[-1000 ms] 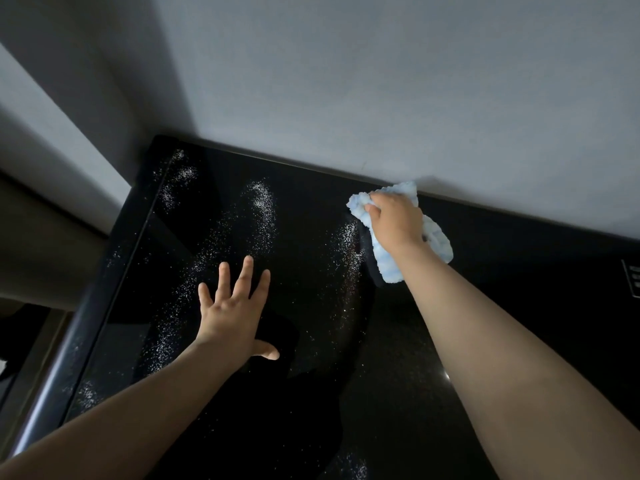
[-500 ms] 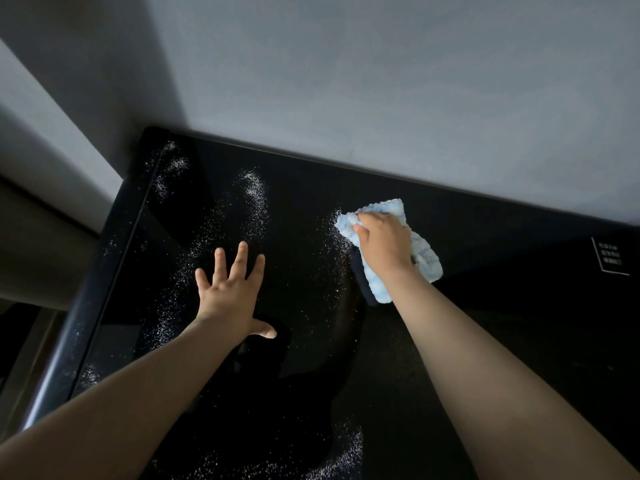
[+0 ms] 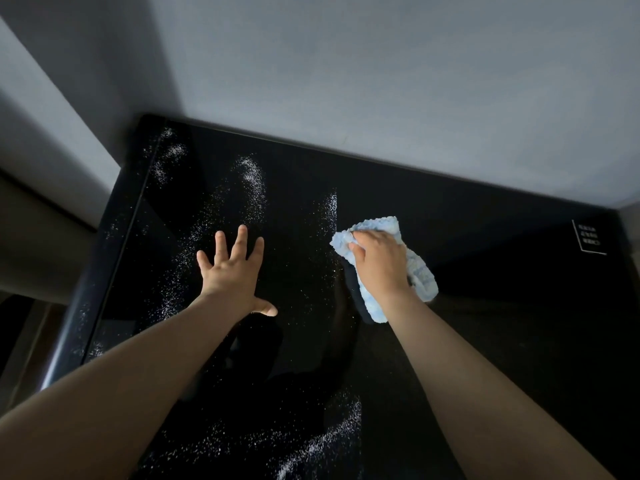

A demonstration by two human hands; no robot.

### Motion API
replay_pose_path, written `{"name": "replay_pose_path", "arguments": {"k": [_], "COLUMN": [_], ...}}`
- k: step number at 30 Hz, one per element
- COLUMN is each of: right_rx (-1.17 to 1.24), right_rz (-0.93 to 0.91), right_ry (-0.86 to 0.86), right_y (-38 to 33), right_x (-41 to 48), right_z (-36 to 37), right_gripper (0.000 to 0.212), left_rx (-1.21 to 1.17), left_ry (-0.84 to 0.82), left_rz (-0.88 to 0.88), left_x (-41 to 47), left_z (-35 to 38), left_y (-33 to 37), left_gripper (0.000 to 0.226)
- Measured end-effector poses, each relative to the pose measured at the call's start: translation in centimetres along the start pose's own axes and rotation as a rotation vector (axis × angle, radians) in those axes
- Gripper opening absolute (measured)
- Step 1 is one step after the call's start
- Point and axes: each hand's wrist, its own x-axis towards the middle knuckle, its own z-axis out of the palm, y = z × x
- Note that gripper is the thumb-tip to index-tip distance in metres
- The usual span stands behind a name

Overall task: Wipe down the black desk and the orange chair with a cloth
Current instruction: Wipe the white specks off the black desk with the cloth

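I see the cloth [image 3: 419, 273], pale blue and nubbly, bunched under my right hand [image 3: 379, 261], which grips it against the glossy black tabletop [image 3: 491, 306]. White specks [image 3: 254, 178] surround my left hand [image 3: 232, 271], pressed flat, fingers spread.

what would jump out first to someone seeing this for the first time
The light blue cloth stands out against the glossy black desk, gripped by the right hand near the middle. White powdery specks streak the desk's left half and near edge, around the left hand, which lies flat with fingers spread.
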Motion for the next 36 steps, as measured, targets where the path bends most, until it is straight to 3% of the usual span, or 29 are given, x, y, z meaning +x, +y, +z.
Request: {"name": "replay_pose_path", "arguments": {"k": [16,25,36], "right_rx": [0.043,0.075,0.034], "right_rz": [0.03,0.031,0.062], "right_ry": [0.009,0.034,-0.031], "right_y": [-0.4,-0.7,-1.2], "right_x": [-6.0,-9.1,-13.3], "right_z": [0.6,0.7,0.7], "right_gripper": [0.025,0.022,0.027], "left_rx": [0.006,-0.062,0.089], "left_ry": [0.015,0.011,-0.08], "left_rz": [0.015,0.117,0.165], "left_x": [-0.4,-4.6,-10.5], "left_z": [-0.1,2.0,6.6], "left_y": [-0.1,0.5,0.2], "left_gripper": [0.135,0.118,0.128]}}
